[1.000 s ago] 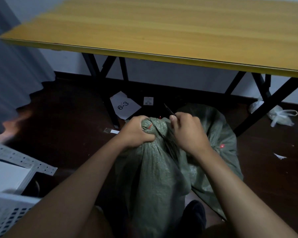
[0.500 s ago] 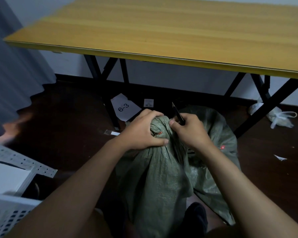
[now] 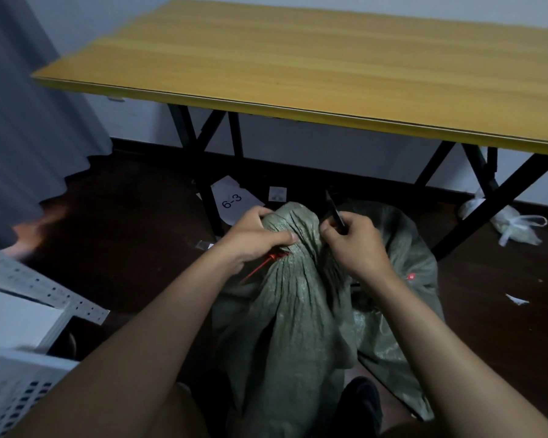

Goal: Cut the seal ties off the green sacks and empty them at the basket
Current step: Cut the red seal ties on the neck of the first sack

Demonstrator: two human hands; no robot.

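A green woven sack (image 3: 293, 298) stands on the dark floor between my knees, its neck gathered into pleats. My left hand (image 3: 257, 237) grips the bunched top of the neck. A red seal tie (image 3: 266, 263) sticks out from the neck just under that hand. My right hand (image 3: 355, 241) holds a thin dark cutting tool (image 3: 334, 210) beside the neck, its tip pointing up and away. A second green sack (image 3: 405, 273) with a red tag lies behind and to the right. The white perforated basket (image 3: 10, 387) sits at the lower left.
A yellow-topped table (image 3: 298, 67) on black crossed legs stands just ahead. Paper marked 6-3 (image 3: 231, 200) lies under it. A tied white plastic bag (image 3: 513, 226) rests by the right leg. White perforated metal rails (image 3: 35, 289) lie at left, below a grey curtain (image 3: 23, 121).
My left hand shifted up onto the top of the neck, and the red tie now shows below it. My right hand drew the tool slightly to the right, off the neck.
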